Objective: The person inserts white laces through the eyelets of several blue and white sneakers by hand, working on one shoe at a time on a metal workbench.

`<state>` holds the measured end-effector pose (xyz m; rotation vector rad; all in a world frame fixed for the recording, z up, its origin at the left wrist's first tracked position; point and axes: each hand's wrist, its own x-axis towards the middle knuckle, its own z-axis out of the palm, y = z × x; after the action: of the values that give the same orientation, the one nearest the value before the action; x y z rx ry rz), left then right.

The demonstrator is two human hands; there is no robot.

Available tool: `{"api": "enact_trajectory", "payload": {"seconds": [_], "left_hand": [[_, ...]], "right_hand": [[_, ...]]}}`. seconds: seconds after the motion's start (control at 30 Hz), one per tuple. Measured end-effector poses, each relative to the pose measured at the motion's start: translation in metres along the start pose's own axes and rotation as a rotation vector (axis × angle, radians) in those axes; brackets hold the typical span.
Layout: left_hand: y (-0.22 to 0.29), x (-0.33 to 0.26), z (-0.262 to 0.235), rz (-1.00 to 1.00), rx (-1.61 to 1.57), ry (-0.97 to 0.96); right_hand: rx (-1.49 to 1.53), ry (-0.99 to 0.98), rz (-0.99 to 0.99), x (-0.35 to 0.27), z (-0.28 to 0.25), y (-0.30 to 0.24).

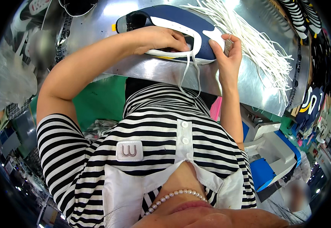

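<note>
Head view, looking down the wearer's chest to a metal workbench [161,72]. A navy-blue shoe upper with white trim [173,22] lies on its side on the bench top, close to the near edge, its opening turned toward the wearer and a small yellow tab at its left end. The left hand [156,40] rests on the near side of the upper, palm down, fingers curled over the white edge band and pressing it to the bench; the grip is closed loosely around the rim rather than clenched. The right hand [228,53] stands upright at the right end of the upper, thumb against the navy panel and fingers folded around a small grey object [228,45] whose kind cannot be told; this hand is closed on that object and touches the shoe as well. A white shoelace [191,74] hangs from the upper between the two hands, drooping over the bench edge in a loop in front of the black-and-white striped shirt [154,133]. Behind and to the right of the shoe, a loose bundle of white laces [256,41] fans across the bench toward its right edge. Further striped shoe parts [300,17] line the upper right rim. Below the bench on the right stands a blue-and-white machine housing [275,152]; a green surface [97,100] shows beneath the bench at left.
</note>
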<state>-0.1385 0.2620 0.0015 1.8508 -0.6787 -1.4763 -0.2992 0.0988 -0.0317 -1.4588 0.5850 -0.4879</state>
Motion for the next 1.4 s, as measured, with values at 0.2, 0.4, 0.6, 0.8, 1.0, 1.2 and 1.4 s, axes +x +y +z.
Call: {"api": "enact_trajectory", "payload": {"seconds": [0.2,0.4,0.6,0.8,1.0,1.2,1.4], "left_hand": [[-0.021,0.01,-0.001,0.357,0.641,0.531],[-0.011,0.005,0.013,0.295,0.21,0.316],[-0.012,-0.007,0.014,0.315,0.406,0.511],[-0.022,-0.054,-0.039,0.595,0.605,0.96],[-0.107,-0.179,-0.201,0.216,0.583,1.551],[-0.008,-0.104,-0.048,0.596,0.223,0.976],[0.072,-0.061,-0.001,0.927,0.612,0.449]], "right_hand": [[0.051,0.066,0.15,-0.005,-0.004,0.008],[0.108,0.001,0.215,-0.006,-0.013,0.007],[0.118,-0.02,0.195,-0.008,-0.021,0.015],[0.136,-0.036,0.179,-0.006,-0.032,0.009],[0.203,-0.097,0.276,-0.003,-0.078,-0.001],[-0.216,-0.07,0.082,0.007,-0.068,0.02],[-0.873,0.171,-0.398,0.01,-0.062,-0.001]]}}
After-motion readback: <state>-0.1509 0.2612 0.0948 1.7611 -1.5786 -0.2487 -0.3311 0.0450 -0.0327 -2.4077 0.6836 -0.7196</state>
